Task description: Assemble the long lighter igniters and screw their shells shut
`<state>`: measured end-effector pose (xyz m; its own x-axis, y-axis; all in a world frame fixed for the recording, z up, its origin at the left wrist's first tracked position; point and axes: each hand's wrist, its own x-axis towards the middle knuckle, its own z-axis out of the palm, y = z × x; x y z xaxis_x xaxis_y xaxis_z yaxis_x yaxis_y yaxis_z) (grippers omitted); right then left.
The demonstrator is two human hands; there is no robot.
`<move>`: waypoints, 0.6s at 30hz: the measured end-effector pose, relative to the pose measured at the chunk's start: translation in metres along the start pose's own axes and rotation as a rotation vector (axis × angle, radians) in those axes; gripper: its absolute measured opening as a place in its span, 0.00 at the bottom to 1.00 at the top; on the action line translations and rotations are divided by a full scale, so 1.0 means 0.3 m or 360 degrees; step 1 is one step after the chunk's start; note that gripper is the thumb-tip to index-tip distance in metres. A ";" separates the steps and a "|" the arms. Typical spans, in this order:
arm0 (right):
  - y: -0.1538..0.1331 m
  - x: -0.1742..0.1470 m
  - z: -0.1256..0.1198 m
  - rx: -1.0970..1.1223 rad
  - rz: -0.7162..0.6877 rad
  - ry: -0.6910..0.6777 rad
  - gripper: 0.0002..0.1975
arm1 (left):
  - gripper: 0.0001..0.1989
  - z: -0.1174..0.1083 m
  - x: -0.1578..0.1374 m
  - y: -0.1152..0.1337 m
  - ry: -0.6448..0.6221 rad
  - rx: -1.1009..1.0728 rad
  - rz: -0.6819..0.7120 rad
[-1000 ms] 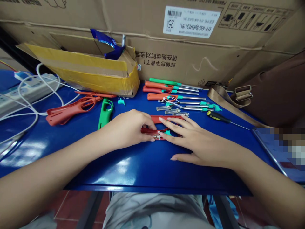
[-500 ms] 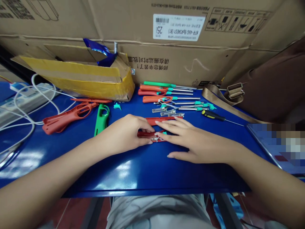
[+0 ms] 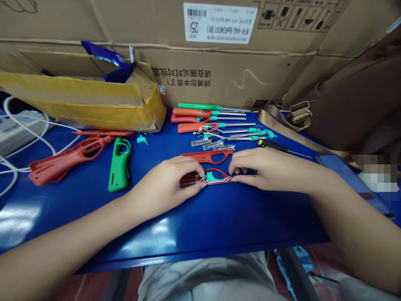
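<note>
Flat on the table lies an opened red lighter shell (image 3: 219,170), with a teal trigger (image 3: 213,175) and thin white wires along its lower edge. My left hand (image 3: 167,177) is closed on its left part, thumb and fingers pinching near a clear fuel tube. At the shell's right end, my right hand (image 3: 266,169) pinches with thumb and fingertips where the wires run out; a dark rod shows partly under its fingers. Just above both hands rests another red shell half (image 3: 205,157) with a trigger loop.
Behind the hands are finished-looking lighters (image 3: 196,113), clear fuel tubes (image 3: 213,145) and a screwdriver (image 3: 272,145). Red shells (image 3: 69,161), a green shell (image 3: 120,165) and a teal trigger piece (image 3: 142,139) lie left. A taped carton (image 3: 125,113) stands behind; a phone-like screen (image 3: 351,179) lies right.
My right hand has gone from spread fingers over the shell to a pinch at its right end, uncovering the teal trigger and wires. The view has shifted slightly right.
</note>
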<state>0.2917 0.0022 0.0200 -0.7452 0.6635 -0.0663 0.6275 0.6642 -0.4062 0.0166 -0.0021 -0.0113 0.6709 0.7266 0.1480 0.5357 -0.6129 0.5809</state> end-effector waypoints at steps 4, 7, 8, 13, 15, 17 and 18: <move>0.006 0.001 0.004 0.0013 -0.0019 -0.0024 0.07 | 0.03 0.020 -0.001 -0.013 0.0020 -0.0067 0.0053; 0.006 0.003 0.006 0.0071 -0.0027 -0.0040 0.08 | 0.03 0.020 -0.001 -0.014 0.0009 -0.0082 0.0094; 0.003 0.004 0.007 0.0079 -0.0026 -0.0045 0.08 | 0.03 0.019 0.000 -0.013 0.0011 -0.0073 0.0111; -0.038 0.004 0.012 -0.0168 -0.0029 -0.0041 0.12 | 0.03 0.012 0.007 -0.008 -0.0002 -0.0046 0.0169; -0.058 0.001 0.015 -0.0294 -0.0030 -0.0050 0.14 | 0.03 0.010 0.009 -0.008 -0.0022 -0.0030 0.0192; -0.071 -0.001 0.018 -0.0339 -0.0027 -0.0074 0.15 | 0.03 0.008 0.010 -0.008 -0.0031 -0.0007 0.0220; -0.074 -0.002 0.018 -0.0341 -0.0023 -0.0083 0.15 | 0.03 0.008 0.010 -0.008 -0.0028 0.0002 0.0233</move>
<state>0.2772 -0.0148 0.0240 -0.7615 0.6385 -0.1114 0.6463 0.7351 -0.2046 0.0186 0.0007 -0.0141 0.7510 0.6237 0.2170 0.4320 -0.7125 0.5529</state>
